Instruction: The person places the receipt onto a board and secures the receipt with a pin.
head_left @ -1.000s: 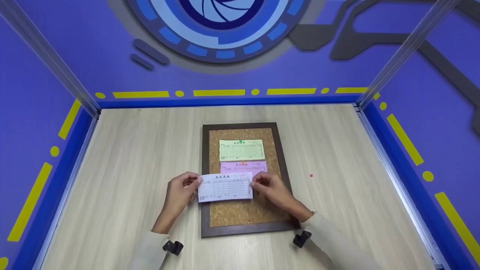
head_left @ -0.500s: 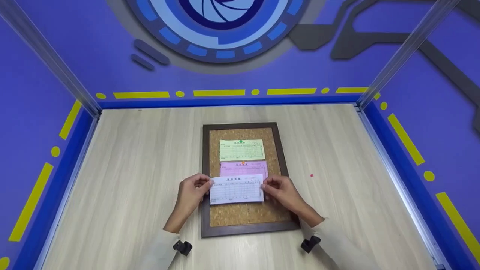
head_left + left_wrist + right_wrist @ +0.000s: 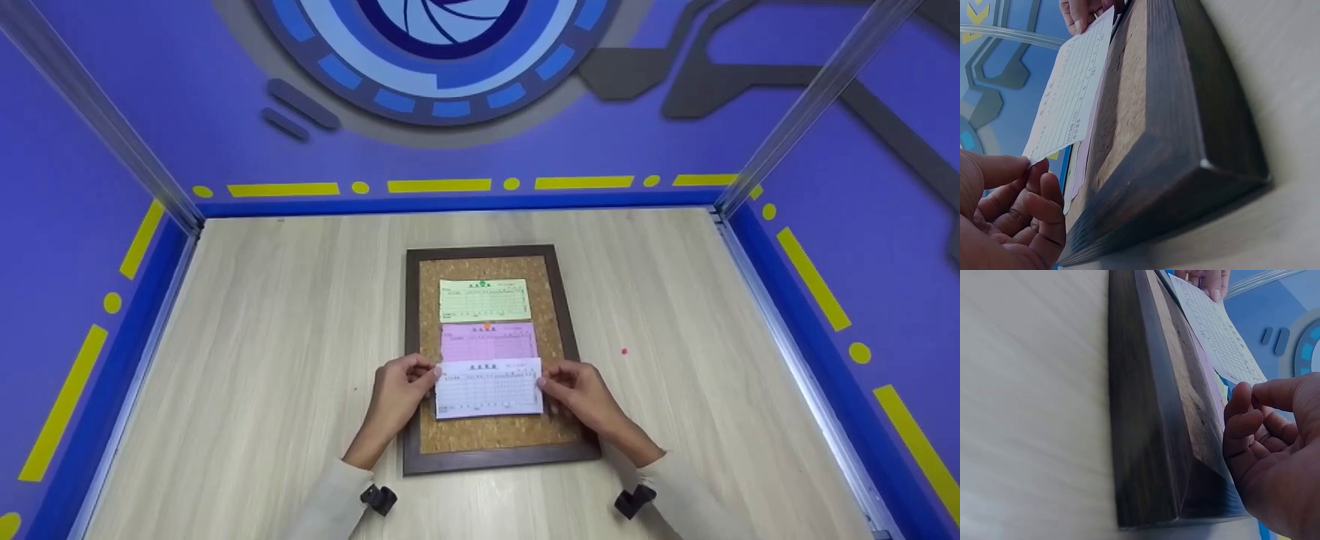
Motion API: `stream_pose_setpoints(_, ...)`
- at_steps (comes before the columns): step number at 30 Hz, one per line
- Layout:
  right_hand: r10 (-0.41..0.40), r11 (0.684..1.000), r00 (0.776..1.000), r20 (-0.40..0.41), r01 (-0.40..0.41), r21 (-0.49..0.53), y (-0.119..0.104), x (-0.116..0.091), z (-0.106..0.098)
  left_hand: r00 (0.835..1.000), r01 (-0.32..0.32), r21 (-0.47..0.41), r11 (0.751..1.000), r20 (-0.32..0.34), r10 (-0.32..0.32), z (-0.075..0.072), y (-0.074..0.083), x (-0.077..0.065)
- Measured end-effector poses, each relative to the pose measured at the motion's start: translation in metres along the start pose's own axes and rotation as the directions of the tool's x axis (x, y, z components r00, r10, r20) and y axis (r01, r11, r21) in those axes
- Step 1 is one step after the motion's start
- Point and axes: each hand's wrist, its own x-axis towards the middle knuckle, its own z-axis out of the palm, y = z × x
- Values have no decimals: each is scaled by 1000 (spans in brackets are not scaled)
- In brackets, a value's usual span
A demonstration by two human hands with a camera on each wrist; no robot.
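A white printed form slip (image 3: 489,390) is stretched between both hands above the lower part of a cork board (image 3: 502,439) with a dark wooden frame. My left hand (image 3: 403,390) pinches its left edge between thumb and forefinger; my right hand (image 3: 583,396) pinches the right edge the same way. In the left wrist view the slip (image 3: 1072,84) is raised off the cork. A pink slip (image 3: 487,345), with an orange pushpin (image 3: 487,327) at its top, is partly covered by the white one. Above it lies a green slip (image 3: 484,304) under a green pushpin (image 3: 482,283).
A small red pushpin-sized object (image 3: 624,351) lies on the wooden table (image 3: 300,300) right of the board. Blue panels with yellow dashes (image 3: 439,184) stand behind and at both sides of the table. Black wrist cameras (image 3: 379,499) sit at the cuffs.
Both hands have carried the white slip right and slightly toward the person, from overlapping the board's left frame to over the cork. More of the pink slip now shows.
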Motion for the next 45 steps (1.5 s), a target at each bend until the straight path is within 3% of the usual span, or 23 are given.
stream_pose_setpoints(12, 12, 998, 999, 31, -10, -56, 1, -10, -1, 998, -54, 153, 987, -26, 59, 9, -4, -6)
stream_pose_setpoints(23, 5, 985, 1000, 28, 0, -170, 3, -8, 1, 998, -45, 248, 968, -29, 54, 14, -7, -7)
stream_pose_setpoints(45, 17, 981, 1000, 6, -15, -194, 5, -6, 1, 995, -90, 356, 930, -10, 100, 16, -9, -4)
